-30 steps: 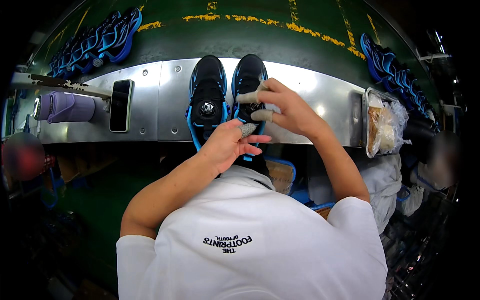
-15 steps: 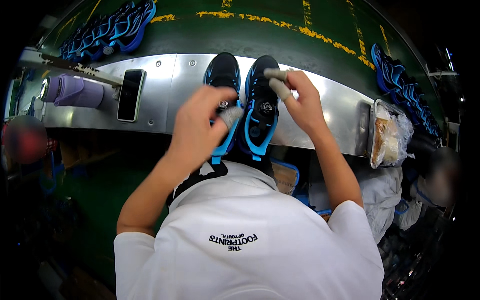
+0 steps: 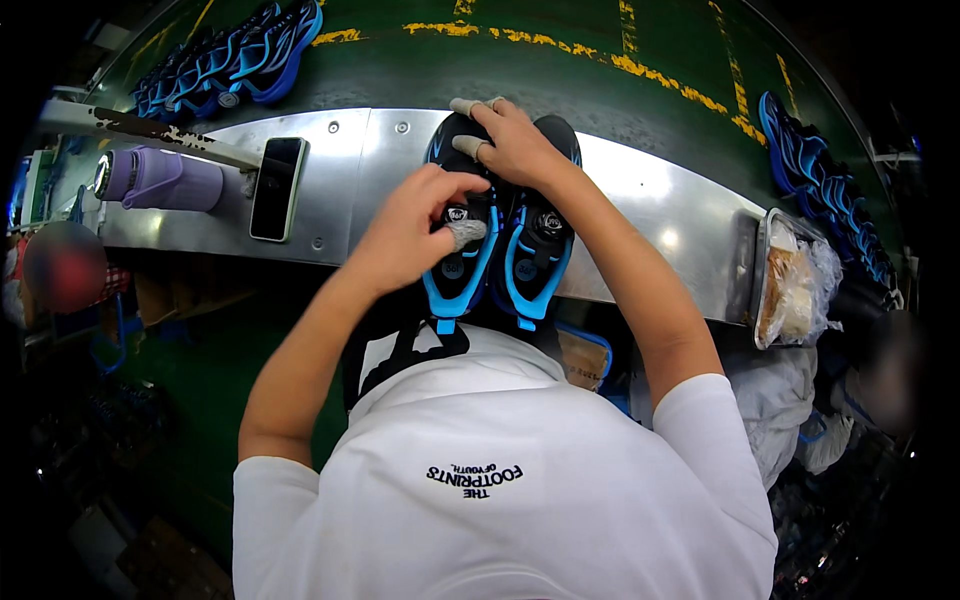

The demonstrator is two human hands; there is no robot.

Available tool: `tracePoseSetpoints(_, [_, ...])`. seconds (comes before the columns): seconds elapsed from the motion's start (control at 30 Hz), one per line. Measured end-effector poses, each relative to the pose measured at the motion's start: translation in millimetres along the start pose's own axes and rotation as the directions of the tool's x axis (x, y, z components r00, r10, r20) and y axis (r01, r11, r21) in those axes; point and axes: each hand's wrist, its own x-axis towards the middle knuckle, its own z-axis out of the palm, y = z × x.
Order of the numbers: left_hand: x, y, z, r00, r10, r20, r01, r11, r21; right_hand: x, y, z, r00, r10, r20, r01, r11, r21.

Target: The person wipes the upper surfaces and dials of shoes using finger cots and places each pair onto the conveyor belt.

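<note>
Two black sneakers with bright blue trim stand side by side on the metal bench, toes pointing away from me: the left sneaker (image 3: 455,268) and the right sneaker (image 3: 540,270). Each has a round dial on its tongue. My left hand (image 3: 412,228) is curled at the left sneaker, its index finger and grey-covered thumb on either side of the dial. Across the front of the left sneaker reaches my right hand (image 3: 515,145), its pale-covered fingertips spread over the toe. That hand and wrist hide part of both uppers.
On the metal bench (image 3: 650,190) lie a phone (image 3: 278,190) and a purple bottle (image 3: 175,180) at left, and a tray (image 3: 762,280) with plastic-wrapped contents at right. Rows of similar sneakers (image 3: 275,55) stand beyond, far left and far right. A painted metal bar (image 3: 150,130) crosses the left end.
My right hand has moved left and away from me, from the right sneaker onto the left sneaker's toe. My left hand stays near the left dial. The view has shifted slightly.
</note>
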Motion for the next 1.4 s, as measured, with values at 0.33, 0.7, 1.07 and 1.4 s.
tracePoseSetpoints(0.33, [-6, 10, 5, 0.990, 0.123, -0.067, -0.119, 0.991, 0.067, -2, 9, 0, 0.998, -0.060, -0.021, 0.060, 0.998, 0.016])
tracePoseSetpoints(0.7, [-5, 8, 6, 0.997, 0.072, 0.022, -0.069, 0.992, -0.109, -7, 7, -7, 0.999, -0.047, -0.017, 0.047, 0.999, 0.008])
tracePoseSetpoints(1.07, [-1, 4, 34, 0.950, 0.179, -0.258, -0.140, 0.977, 0.160, -10, 8, -12, 1.000, -0.023, 0.004, 0.023, 1.000, 0.007])
tracePoseSetpoints(1.4, [-3, -3, 12, 0.959, 0.282, -0.019, -0.283, 0.959, -0.028, -10, 10, -13, 1.000, -0.010, 0.005, 0.009, 0.999, 0.032])
